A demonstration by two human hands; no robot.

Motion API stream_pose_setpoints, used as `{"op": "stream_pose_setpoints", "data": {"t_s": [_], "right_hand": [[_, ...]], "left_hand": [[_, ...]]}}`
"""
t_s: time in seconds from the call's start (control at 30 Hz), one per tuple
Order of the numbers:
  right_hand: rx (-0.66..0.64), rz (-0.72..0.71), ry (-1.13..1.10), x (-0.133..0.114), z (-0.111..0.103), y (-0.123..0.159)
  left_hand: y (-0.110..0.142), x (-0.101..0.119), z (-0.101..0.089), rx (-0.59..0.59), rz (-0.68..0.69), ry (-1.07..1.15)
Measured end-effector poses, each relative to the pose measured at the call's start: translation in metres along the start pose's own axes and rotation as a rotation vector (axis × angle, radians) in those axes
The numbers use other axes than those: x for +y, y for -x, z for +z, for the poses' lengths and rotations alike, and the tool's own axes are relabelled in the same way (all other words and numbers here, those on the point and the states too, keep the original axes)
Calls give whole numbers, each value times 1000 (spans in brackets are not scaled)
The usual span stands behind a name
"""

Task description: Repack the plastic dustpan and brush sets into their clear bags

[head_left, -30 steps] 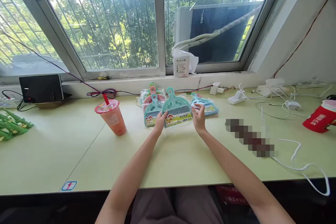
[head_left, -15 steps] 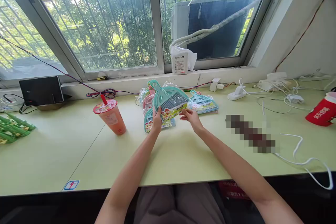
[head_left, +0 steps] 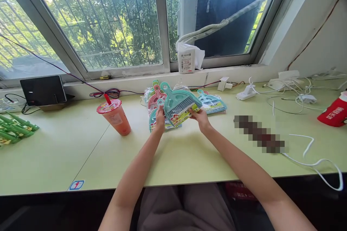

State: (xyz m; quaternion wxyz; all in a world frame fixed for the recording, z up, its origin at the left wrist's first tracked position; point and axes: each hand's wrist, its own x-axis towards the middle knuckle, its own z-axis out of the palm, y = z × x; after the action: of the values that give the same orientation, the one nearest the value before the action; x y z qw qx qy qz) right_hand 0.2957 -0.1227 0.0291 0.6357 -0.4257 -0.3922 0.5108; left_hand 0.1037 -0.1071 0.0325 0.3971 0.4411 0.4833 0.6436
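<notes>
Held dustpan set (head_left: 179,101): teal, with grey bristles and a printed card along the lower edge; between both hands, tilted with the handle towards the upper left, partly covering the left pile in view; contact with that pile impossible to tell.
Left hand (head_left: 159,120): fingers (head_left: 161,109) closed on the left edge of the held dustpan set, thumb in front.
Right hand (head_left: 201,117): fingers gripping the lower right corner of the same set, by the printed card.
Left pile (head_left: 155,100): similar packs in pink and teal, behind the left hand, on the table (head_left: 108,166).
Right pile (head_left: 213,104): more teal packs lying flat, beyond the right hand.
Drink cup (head_left: 115,117): left of the left pile, well apart from it, red straw in the lid.
Far left: black tablet (head_left: 43,92) leaning near the wall, green bundle (head_left: 16,128) nearer the edge.
Right side: white power strip (head_left: 245,92), pixelated object (head_left: 258,134) too obscured to identify, red cup (head_left: 334,111).
Windowsill: white box (head_left: 187,61) beside crumpled white wrapping.
</notes>
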Motion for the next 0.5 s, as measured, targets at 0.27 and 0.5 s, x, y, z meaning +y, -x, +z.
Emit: {"op": "stream_pose_setpoints", "data": {"t_s": [0.27, 0.5], "right_hand": [[29, -53, 77, -10, -12, -13], [200, 3, -109, -15, -32, -30]], "left_hand": [[-16, 20, -22, 200, 22, 266], [-34, 17, -43, 257, -143, 104]]}}
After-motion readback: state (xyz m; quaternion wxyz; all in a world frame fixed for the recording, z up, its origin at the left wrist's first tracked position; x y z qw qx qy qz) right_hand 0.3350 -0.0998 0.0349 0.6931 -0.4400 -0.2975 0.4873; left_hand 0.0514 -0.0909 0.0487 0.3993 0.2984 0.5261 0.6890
